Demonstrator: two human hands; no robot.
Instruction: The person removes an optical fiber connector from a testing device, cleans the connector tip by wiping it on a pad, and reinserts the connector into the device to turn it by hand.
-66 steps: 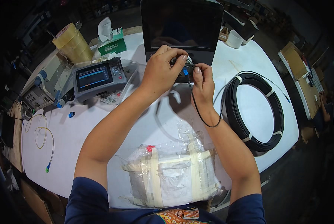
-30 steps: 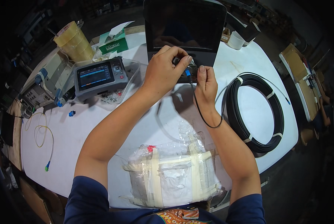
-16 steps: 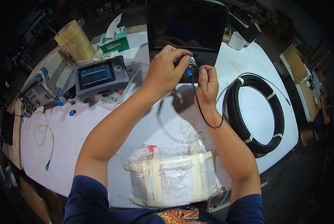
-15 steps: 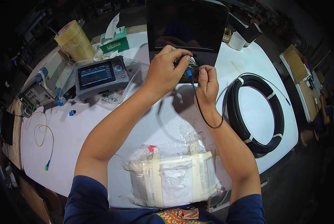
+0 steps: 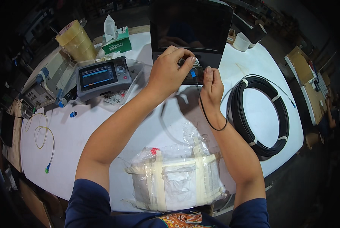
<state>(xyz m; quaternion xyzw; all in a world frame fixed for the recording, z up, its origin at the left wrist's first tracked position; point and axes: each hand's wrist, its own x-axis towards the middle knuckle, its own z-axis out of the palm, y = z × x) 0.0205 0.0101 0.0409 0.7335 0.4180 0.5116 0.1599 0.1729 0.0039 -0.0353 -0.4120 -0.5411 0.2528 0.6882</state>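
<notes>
A black cable ends in a blue fibre-optic connector, which sits at a small dark fitting on the front of a black monitor-like device. My left hand is closed just above the connector, thumb and fingers bent together over the fitting; what they grip is hidden. Right of the connector, my right hand is closed with its thumb upright against the fitting's edge, and I cannot make out what is in it. The cable droops across my right wrist and leads to a large black cable coil bound with white ties.
A taped plastic-wrapped bundle lies close to me. At the left are a handheld tester on a clear plastic bin, a grey instrument, tape rolls, a green tissue box, a blue adapter and a yellow fibre cord.
Both hands stay at the fitting. My right thumb and fingers have shifted very slightly to the right; the rest looks the same.
</notes>
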